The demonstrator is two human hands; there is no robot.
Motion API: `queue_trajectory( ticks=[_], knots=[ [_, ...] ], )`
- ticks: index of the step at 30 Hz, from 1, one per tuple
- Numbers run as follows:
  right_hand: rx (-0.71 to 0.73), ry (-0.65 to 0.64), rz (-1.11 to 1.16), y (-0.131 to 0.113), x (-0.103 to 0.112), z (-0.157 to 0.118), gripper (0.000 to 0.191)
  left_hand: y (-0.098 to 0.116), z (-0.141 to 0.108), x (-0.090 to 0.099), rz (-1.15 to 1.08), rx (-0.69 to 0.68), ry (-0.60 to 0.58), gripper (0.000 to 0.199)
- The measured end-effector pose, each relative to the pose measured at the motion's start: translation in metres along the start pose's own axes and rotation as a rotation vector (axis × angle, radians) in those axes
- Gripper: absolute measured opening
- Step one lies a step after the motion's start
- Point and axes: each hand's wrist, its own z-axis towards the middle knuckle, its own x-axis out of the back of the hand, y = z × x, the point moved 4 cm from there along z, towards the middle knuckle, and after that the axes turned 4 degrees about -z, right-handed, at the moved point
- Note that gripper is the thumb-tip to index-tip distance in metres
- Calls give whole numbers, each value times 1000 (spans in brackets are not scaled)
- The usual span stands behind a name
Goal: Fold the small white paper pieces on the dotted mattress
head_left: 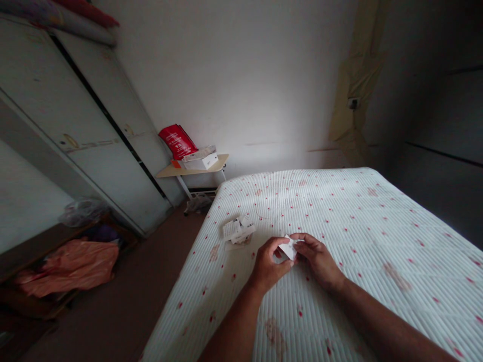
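Through the head camera I record two hands at work above one bed with a dotted, ribbed cover [339, 213]. The left hand [267, 264] is nearly closed, thumb and fingertips on the left and lower edges of one small piece of white paper [288, 249]; the right hand [320, 260] pinches the same piece at its right side. This piece is held just above the cover, near the middle of my view. To its left, well apart from the fingers, lies one loose pile of printed papers [238, 230]; they overlap, so I cannot give a count, and the print is too small to read. Of containers, I note one red bag [177, 142] with white lettering, illegible from here, and one white box [207, 161] with a small dark marking I cannot make out, both on one small table [171, 172]; the contents of both are hidden. A clear plastic bag [83, 211] and an orange-pink plastic bag [75, 266] lie at far left, contents undetermined. One cabinet [86, 113] stands behind, its doors shut.
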Motion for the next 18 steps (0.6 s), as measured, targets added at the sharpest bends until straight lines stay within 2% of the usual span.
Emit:
queue_trajectory(
  ticks=[18],
  knots=[
    [-8,-29,1,-3,-4,-1,26,-15,1,-2,-115,101,41,41]
  ],
)
